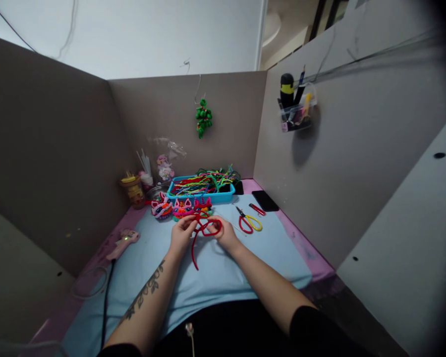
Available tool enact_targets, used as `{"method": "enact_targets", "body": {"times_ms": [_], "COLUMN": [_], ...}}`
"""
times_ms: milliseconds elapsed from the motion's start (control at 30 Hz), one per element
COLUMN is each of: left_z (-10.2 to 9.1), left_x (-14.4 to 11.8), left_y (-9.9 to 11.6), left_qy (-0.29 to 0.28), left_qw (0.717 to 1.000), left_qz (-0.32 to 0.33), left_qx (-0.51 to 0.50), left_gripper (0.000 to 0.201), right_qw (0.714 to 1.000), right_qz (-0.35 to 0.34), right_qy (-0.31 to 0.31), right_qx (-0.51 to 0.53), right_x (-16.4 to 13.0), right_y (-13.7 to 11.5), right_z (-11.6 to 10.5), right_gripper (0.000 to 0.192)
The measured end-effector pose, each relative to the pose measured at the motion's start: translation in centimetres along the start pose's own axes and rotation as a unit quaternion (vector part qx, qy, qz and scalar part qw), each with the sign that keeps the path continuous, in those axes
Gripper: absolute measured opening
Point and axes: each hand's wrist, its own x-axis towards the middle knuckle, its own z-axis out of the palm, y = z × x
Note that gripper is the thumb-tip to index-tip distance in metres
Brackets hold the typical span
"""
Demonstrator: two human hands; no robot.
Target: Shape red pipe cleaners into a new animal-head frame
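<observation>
Between my two hands, just above the blue cloth, is a red pipe cleaner bent into loops, with one loose tail hanging down. My left hand pinches its left side between thumb and fingers. Closed on the right side of the loops is my right hand, its fingertips partly hidden behind the red strand. Just beyond my hands sit several colourful fuzzy figures with pointed ears, made of pink, red and orange pieces. Scissors with one red and one yellow handle lie to the right of my right hand.
A blue tray heaped with coloured pipe cleaners stands at the back. Right of it lie a phone and a red cutter. A pink glue gun with a black cord rests at left, near a jar. Partitions enclose three sides.
</observation>
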Motion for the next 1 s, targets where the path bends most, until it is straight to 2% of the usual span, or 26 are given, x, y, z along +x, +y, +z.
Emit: {"method": "enact_targets", "body": {"times_ms": [100, 200, 300, 433, 667, 800, 933, 1000], "left_z": [-0.1, 0.0, 0.0, 0.0, 0.3, 0.2, 0.0, -0.2], "left_x": [0.1, 0.1, 0.0, 0.0, -0.1, 0.0, 0.4, 0.5], "left_y": [-0.1, 0.0, 0.0, -0.1, 0.1, 0.0, -0.4, -0.6], "left_qy": [0.019, 0.014, 0.001, -0.016, -0.033, -0.021, 0.012, 0.017], "left_qw": [1.000, 1.000, 1.000, 1.000, 0.999, 0.999, 1.000, 0.999], "left_qz": [0.001, 0.000, 0.001, 0.007, -0.005, -0.001, 0.008, 0.009], "left_qx": [0.001, 0.002, 0.001, -0.018, -0.029, -0.025, -0.024, -0.029], "left_gripper": [0.038, 0.039, 0.040, 0.037, 0.037, 0.036, 0.038, 0.039], "right_qw": [0.996, 0.993, 0.996, 0.998, 0.994, 0.994, 0.993, 0.992], "right_qz": [-0.048, -0.068, -0.035, 0.011, -0.079, -0.072, -0.072, -0.075], "right_qy": [0.062, 0.085, 0.078, 0.038, -0.008, 0.007, 0.055, 0.071], "right_qx": [-0.044, -0.052, -0.014, 0.042, -0.068, -0.078, -0.074, -0.077], "right_x": [0.0, 0.0, 0.3, 0.5, -0.1, 0.0, 0.1, 0.0], "right_y": [-0.4, -0.5, -0.1, 0.2, -0.2, -0.2, -0.3, -0.3], "right_z": [-0.5, -0.9, -0.8, -0.3, 0.2, 0.1, -0.3, -0.5], "right_gripper": [0.022, 0.016, 0.016, 0.018, 0.010, 0.012, 0.023, 0.019]}}
